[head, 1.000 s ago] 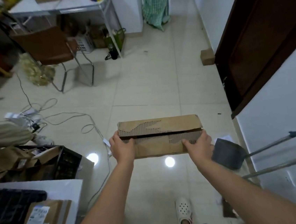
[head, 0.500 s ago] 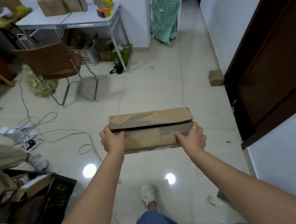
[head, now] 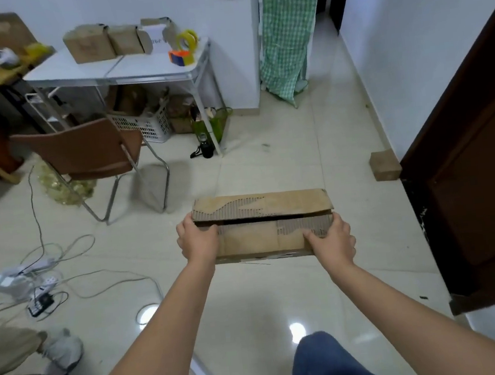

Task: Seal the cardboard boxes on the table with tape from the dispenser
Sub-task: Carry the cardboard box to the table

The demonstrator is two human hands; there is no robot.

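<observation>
Head view: worn cardboard box (head: 262,225), flaps unsealed, torn facing; both hands' fingers grip ends.

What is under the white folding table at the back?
Under the white folding table: a white slotted basket holding brown cardboard scraps, a green bag, a dark bottle on the floor. The brown chair hides the left part.

My forearms are bare (no sleeves, watch or rings visible); blue trousers cover my knee (head: 318,363) at six o'clock.
</observation>
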